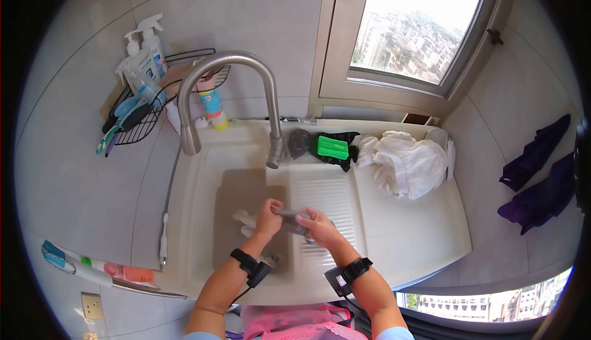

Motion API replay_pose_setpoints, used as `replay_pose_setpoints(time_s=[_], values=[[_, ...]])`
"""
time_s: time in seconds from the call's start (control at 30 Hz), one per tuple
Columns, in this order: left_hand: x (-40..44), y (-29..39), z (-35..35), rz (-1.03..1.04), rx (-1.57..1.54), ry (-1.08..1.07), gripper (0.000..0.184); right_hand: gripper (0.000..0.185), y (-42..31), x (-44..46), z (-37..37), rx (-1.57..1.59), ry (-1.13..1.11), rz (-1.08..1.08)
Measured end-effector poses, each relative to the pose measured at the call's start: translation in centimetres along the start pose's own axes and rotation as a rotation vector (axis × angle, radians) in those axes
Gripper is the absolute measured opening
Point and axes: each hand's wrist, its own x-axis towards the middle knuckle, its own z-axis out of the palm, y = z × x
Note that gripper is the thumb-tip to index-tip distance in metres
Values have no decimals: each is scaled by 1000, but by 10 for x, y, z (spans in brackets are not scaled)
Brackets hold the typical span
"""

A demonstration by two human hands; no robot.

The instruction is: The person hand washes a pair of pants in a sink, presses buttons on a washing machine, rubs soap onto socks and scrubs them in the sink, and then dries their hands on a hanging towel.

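Over the divider between the basin and the washboard, my left hand [269, 218] and my right hand [321, 228] are closed on a small grey cloth [294, 218]. It stretches between them, and part of it hangs below the right fingers. Its exact kind does not show. Beneath and behind my left hand, a pale, wet-looking cloth [245, 218] lies in the sink basin [231, 186]. Another light piece near the drain is partly hidden by my left forearm. The ribbed washboard [326, 195] lies under and beyond my right hand.
A curved faucet [229, 56] arches over the basin. On the back ledge are a green soap bar [332, 148] on black cloth and a heap of white cloth [409, 164]. A wire rack [144, 127] holds spray bottles and brushes at left. Dark purple cloths [535, 198] hang at right.
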Motion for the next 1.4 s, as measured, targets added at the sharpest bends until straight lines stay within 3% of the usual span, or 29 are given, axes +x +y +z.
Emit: replay_pose_setpoints(time_s=[0.1, 0.2, 0.3, 0.43, 0.5, 0.53, 0.6, 0.63, 0.7, 0.8, 0.93, 1.0, 1.07, 1.1, 1.2, 1.27, 1.33, 1.4], values=[[-23, 25, -6, -485, -777, -398, 17, 26, -2, -3, -1, 404, -95, -32], [-39, 39, -5, -547, -1037, -792, 15, 32, 1, 5, -12, 452, 6, 15], [-37, 24, 4, -550, -1428, -1200, 37, 34, 14, 5, -9, 310, -110, -64], [-43, 69, -14, -544, -1186, -1143, 59, 21, 1, -1, -10, 297, -181, -150], [-38, 71, -19, -563, -1119, -1137, 66, 21, -23, -16, -21, 299, -191, -60], [-36, 73, -19, -582, -1067, -1112, 63, 22, -33, -21, -28, 299, -195, -13], [-35, 75, -19, -625, -962, -1063, 58, 19, -34, -15, -42, -85, -108, -65], [-34, 67, -18, -580, -932, -877, 52, 19, -31, -11, -50, -275, -61, -91], [-25, 37, -15, -475, -862, -507, 41, 16, -32, -10, -63, -218, 42, -187], [-3, 8, -33, -468, -925, -177, 20, 12, -55, -24, -70, -279, 115, -201], [4, 19, -29, -433, -910, -31, 13, 8, -49, -8, -84, -475, 339, -217], [12, 12, -20, -374, -857, 47, 14, 6, -39, -1, -93, -603, 396, -427], [15, 5, -15, -152, -641, 19, 20, 4, -31, 3, -104, -674, 396, -693], [16, 0, -12, -42, -531, 4, 23, 6, -27, 0, -110, -743, 417, -699], [2, -43, -7, 120, 198, -134, 31, 14, -13, -16, -119, -957, 475, -707], [-20, -15, -5, 277, 332, -197, 35, 19, -10, -37, -102, -1105, 512, -700], [-34, -5, 7, 405, 360, -350, 37, 21, 3, -48, -83, -1094, 47, -611], [-43, -4, 21, 513, 274, -588, 37, 17, 23, -49, -64, -1317, 24, -604]])
